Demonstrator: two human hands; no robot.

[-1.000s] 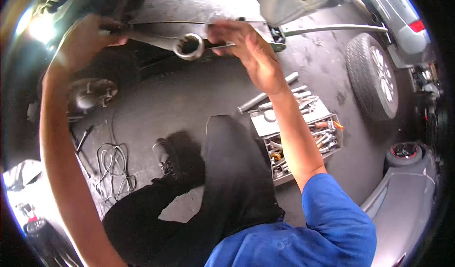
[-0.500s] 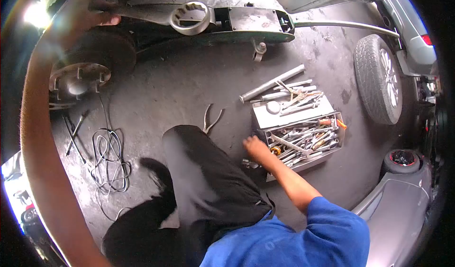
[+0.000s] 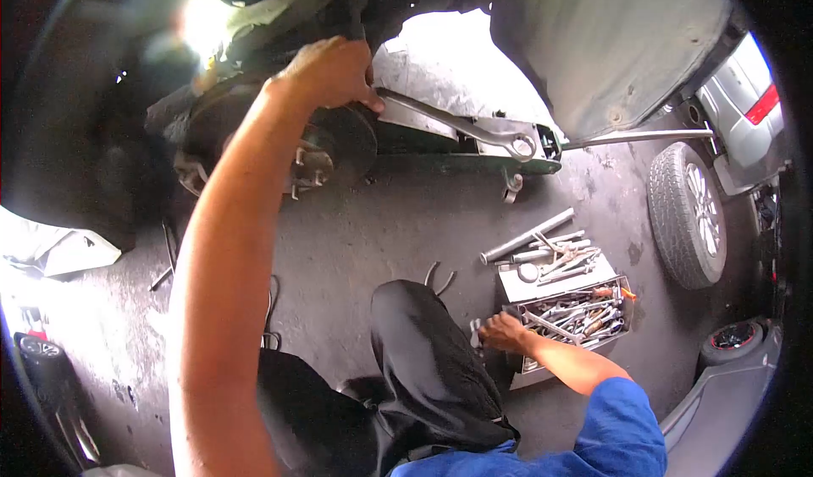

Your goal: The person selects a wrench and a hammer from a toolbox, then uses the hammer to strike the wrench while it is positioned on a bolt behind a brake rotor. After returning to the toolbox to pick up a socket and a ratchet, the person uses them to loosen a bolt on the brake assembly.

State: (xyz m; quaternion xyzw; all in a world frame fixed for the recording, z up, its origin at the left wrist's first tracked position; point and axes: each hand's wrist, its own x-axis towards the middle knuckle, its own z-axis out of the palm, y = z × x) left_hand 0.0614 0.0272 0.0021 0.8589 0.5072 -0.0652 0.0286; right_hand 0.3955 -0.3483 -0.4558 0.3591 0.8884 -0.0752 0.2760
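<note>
My left hand is raised at the upper middle, its fingers closed around the near end of a long ring wrench. The wrench slants down to the right, its ring end in front of the green floor jack. My right hand is low beside the left edge of the open metal toolbox, fingers curled. A small metal piece shows at its fingertips; what the fingers hold is partly hidden. Wrenches and sockets fill the toolbox.
A wheel hub is behind my left forearm. Pliers lie on the floor by my knee. A metal pipe lies above the toolbox. A removed wheel stands at the right, near a grey car.
The view has shifted up and left. My left hand has moved inward with the wrench, whose ring end now appears smaller and farther off. My right hand is lower, beside the small metal piece.
</note>
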